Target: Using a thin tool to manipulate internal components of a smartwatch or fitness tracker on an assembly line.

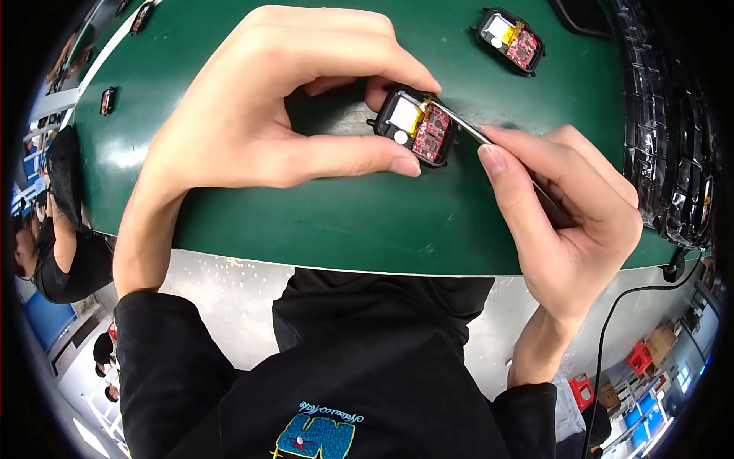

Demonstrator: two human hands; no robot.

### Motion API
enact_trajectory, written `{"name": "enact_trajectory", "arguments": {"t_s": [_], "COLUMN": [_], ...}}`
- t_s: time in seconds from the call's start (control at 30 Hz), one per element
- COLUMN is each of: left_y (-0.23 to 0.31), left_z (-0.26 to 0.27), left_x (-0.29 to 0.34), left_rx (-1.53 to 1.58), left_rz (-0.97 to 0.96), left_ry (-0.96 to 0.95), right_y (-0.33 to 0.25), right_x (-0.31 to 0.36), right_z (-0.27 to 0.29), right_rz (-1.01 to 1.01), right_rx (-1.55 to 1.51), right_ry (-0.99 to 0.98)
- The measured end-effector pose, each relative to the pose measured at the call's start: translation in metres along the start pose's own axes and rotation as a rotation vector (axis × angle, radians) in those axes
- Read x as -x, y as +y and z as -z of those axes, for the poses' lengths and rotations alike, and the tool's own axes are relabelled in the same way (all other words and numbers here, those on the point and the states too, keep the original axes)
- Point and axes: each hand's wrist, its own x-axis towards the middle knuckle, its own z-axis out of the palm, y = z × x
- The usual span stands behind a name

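Observation:
My left hand (283,115) grips a small black device housing (380,126) between thumb and fingers, just above the green table. Its open face shows a white battery-like block (403,115), yellow tape, a small round white part and a red circuit board (432,131). Pinched in my right hand (566,199) is a pair of metal tweezers (468,128). Their tip reaches the housing's upper right edge, beside the red board. Whether the tips hold anything is too small to tell.
A similar open housing (511,42) lies at the far right of the green table (306,229). Two more small devices, one of them a dark unit (108,101), lie at the left. Black plastic trays (657,145) line the right edge. A person (69,252) sits at the left.

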Motion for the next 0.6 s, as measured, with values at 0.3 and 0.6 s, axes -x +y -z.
{"name": "enact_trajectory", "arguments": {"t_s": [0.3, 0.6], "left_y": [0.0005, 0.0024], "left_z": [0.0020, 0.0007], "left_x": [-0.0004, -0.0011], "left_rx": [-0.006, -0.026], "left_rz": [-0.006, 0.002], "left_ry": [-0.003, -0.008], "right_y": [0.0032, 0.0055], "right_x": [-0.0012, 0.0013], "right_z": [-0.0056, -0.0079], "right_rz": [0.122, 0.186], "right_rx": [0.074, 0.112], "right_ry": [0.025, 0.049]}}
